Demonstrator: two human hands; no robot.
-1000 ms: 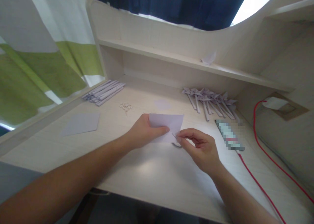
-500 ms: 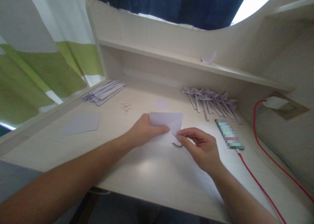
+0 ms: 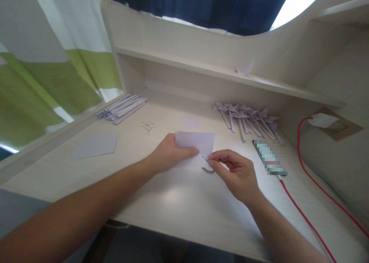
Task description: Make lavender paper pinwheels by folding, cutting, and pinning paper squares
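Above the desk, my left hand [image 3: 175, 154] grips a white sheet of paper [image 3: 197, 140] by its left side, thumb lying across the front. My right hand [image 3: 235, 170] pinches the sheet near its lower right corner between thumb and fingertips. A short dark slit runs diagonally into the sheet beside those fingertips. Below it the corner strip bends away, with a dark curved gap along its edge. Whether a small tool sits in the right pinch I cannot make out.
Paper pinwheels on rolled sticks [image 3: 245, 119] lie at the back right, near a phone [image 3: 269, 157] with a red cable [image 3: 305, 217]. To the left are rolled paper tubes [image 3: 123, 107], paper squares [image 3: 96, 145] and a small pile of pale bits [image 3: 148, 126]. Folded paper [image 3: 245, 69] rests on the shelf.
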